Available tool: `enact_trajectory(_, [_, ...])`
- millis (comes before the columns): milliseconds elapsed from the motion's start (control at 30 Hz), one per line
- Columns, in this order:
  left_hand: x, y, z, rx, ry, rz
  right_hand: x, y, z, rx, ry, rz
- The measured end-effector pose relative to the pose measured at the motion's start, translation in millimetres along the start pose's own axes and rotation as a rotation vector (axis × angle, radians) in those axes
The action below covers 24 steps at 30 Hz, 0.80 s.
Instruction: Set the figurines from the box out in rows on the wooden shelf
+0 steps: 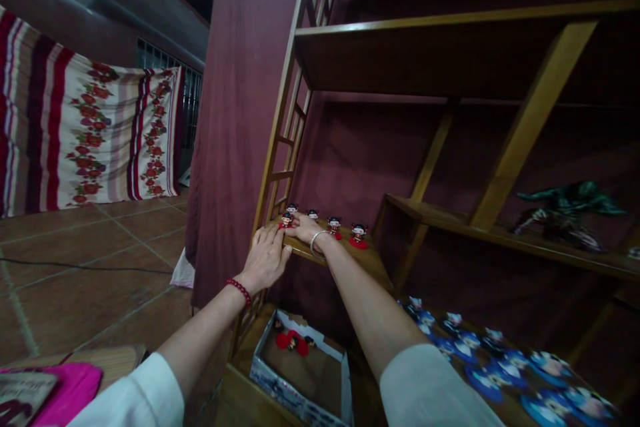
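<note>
At the left end of a small wooden shelf (pixel 363 260), my right hand (pixel 306 229) pinches a small red-and-black figurine (pixel 287 219) by its side. A silver bangle is on that wrist. My left hand (pixel 265 259) lies against the shelf's front left corner, fingers stretched out and close to the same figurine. Similar figurines stand on the shelf: one behind (pixel 292 207), another past my right hand (pixel 313 214), and two more to the right, a nearer one (pixel 334 227) and an end one (pixel 359 235) on round red bases.
Below, an open cardboard box (pixel 325 407) holds several red-and-black figurines (pixel 294 343). Many blue-based figurines (pixel 510 367) crowd the lower right shelf. A dark green dragon-like statue (pixel 565 213) sits on the right shelf. The slatted side frame (pixel 280 167) rises at left.
</note>
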State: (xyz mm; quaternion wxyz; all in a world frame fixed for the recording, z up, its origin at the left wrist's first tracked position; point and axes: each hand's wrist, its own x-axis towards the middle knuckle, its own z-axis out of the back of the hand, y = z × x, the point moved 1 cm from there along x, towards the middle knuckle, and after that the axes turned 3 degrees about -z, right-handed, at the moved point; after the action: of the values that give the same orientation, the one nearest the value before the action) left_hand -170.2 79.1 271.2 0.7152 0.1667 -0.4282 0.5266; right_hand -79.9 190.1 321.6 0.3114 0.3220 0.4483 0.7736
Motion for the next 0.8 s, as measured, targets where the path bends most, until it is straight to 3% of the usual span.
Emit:
enact_trajectory(267, [-0.9,2.1,-5.1,0.017,-0.014,-0.015,-1.8,0.1,0.3,0.001,-0.028,-0.015])
enact_trajectory(467, [-2.6,1.4,-5.4,0.023,-0.045,-0.026,-3.3,-4.2,4.0,0.009,-0.151,-0.052])
enact_trajectory(800, [-3.0,1.8,-8.7,0.26,-0.032,-0.079,-12.0,-2.3,0.9,-0.036,-0.21,-0.029])
